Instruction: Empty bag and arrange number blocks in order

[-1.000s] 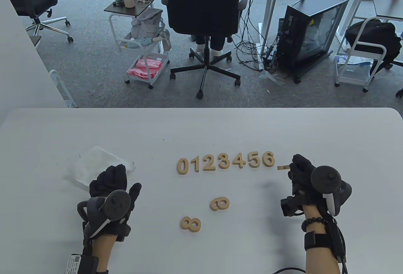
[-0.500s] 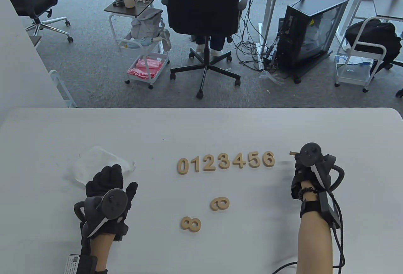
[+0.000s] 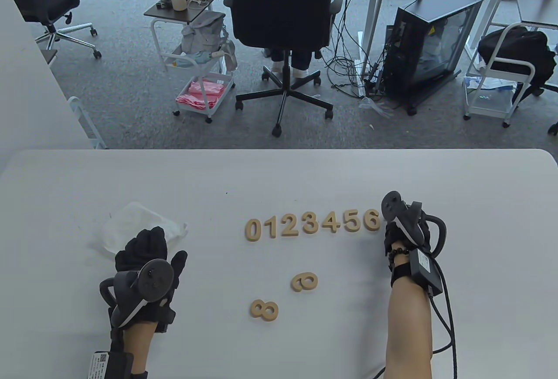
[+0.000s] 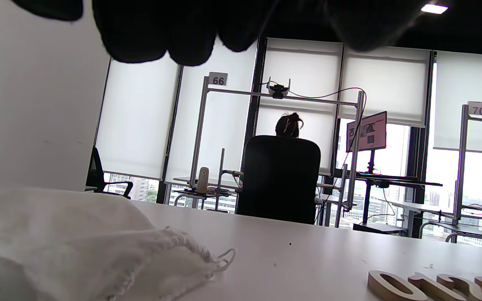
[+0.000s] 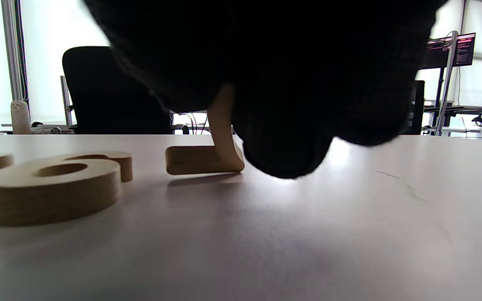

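Note:
Wooden number blocks 0 to 6 (image 3: 313, 224) lie in a row on the white table (image 3: 279, 174). My right hand (image 3: 392, 230) is at the row's right end, just past the 6 (image 3: 372, 220). In the right wrist view its fingers (image 5: 283, 104) hold the 7 block (image 5: 201, 159), tilted, with one end on the table beside the 6 (image 5: 52, 186). The 9 (image 3: 304, 282) and the 8 (image 3: 264, 310) lie loose nearer me. My left hand (image 3: 147, 239) rests on the near edge of the white cloth bag (image 3: 130, 222), which lies flat; the bag also shows in the left wrist view (image 4: 78, 238).
The table's far edge runs across the middle of the table view. Beyond it stand an office chair (image 3: 283, 13), a small cart (image 3: 196, 69) and a computer case (image 3: 429, 43) on the carpet floor.
My right hand has turned over and moved left and toward the 6, bringing the 7 block down to the table beside it. My left hand has shifted slightly left on the bag.

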Demonstrator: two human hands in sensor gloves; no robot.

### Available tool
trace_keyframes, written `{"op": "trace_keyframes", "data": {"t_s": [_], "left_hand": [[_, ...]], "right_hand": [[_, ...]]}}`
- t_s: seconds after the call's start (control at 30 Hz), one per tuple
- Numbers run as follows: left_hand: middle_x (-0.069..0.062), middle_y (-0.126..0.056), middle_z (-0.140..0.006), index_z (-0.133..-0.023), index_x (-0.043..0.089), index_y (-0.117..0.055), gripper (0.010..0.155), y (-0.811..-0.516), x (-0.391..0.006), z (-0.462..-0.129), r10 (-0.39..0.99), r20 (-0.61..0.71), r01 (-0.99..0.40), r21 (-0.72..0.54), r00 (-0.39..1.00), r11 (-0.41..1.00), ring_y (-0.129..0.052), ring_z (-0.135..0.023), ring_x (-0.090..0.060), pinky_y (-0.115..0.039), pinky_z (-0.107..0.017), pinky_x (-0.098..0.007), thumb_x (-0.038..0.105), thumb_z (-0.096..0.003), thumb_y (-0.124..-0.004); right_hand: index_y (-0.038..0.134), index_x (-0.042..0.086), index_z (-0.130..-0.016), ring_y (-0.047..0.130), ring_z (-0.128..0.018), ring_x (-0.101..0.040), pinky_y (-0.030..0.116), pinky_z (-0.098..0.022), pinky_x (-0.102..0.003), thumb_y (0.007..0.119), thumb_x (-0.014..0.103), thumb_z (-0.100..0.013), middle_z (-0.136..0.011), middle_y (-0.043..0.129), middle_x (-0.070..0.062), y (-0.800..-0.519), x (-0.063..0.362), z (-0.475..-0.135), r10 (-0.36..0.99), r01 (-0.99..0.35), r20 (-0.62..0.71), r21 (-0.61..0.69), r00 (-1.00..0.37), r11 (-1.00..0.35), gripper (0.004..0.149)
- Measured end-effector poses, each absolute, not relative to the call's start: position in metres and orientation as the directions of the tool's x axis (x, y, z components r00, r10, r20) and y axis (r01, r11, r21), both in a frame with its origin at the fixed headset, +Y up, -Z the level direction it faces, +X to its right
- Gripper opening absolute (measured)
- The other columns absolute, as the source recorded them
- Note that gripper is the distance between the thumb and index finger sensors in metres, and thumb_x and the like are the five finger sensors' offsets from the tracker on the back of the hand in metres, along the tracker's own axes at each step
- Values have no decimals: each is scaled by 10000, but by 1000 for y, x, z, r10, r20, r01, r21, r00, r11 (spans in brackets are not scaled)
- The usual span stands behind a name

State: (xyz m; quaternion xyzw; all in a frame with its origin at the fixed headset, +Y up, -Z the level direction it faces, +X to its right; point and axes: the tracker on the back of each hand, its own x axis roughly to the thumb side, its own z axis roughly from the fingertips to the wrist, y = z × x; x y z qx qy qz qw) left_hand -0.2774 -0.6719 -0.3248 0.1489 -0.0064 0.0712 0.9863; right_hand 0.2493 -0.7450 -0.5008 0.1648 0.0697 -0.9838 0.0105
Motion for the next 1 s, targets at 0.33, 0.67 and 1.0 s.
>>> {"op": "trace_keyframes", "data": {"t_s": [0.33, 0.67, 1.0], "left_hand": [[-343, -569, -1082, -1100, 5, -532, 776, -672, -278, -325, 140, 33, -144, 292, 990, 945, -685, -945, -622, -523, -637, -799, 524, -538, -661], [-342, -570, -1082, -1100, 8, -532, 774, -672, -279, -325, 142, 31, -144, 291, 989, 946, -686, -945, -620, -524, -637, -798, 524, -538, -662], [-342, -568, -1083, -1101, 5, -531, 777, -672, -275, -325, 134, 51, -143, 291, 990, 946, -684, -946, -621, -522, -638, -798, 524, -538, -661]], "right_hand": [[857, 124, -866, 1136, -431, -231, 1004, -333, -361, 918, 269, -443, -696, 1030, -99, -756, 237, -507, -64, 80, -318, -40, -946, -996, 452], [853, 136, -881, 1121, -454, -237, 994, -353, -353, 914, 270, -444, -733, 1011, -94, -754, 236, -505, -58, 68, -329, -16, -942, -998, 461], [755, 106, -978, 962, -749, -416, 876, -549, -518, 817, 360, -499, -961, 814, -205, -705, 219, -474, 121, -98, -171, -135, -978, -986, 545]]}}
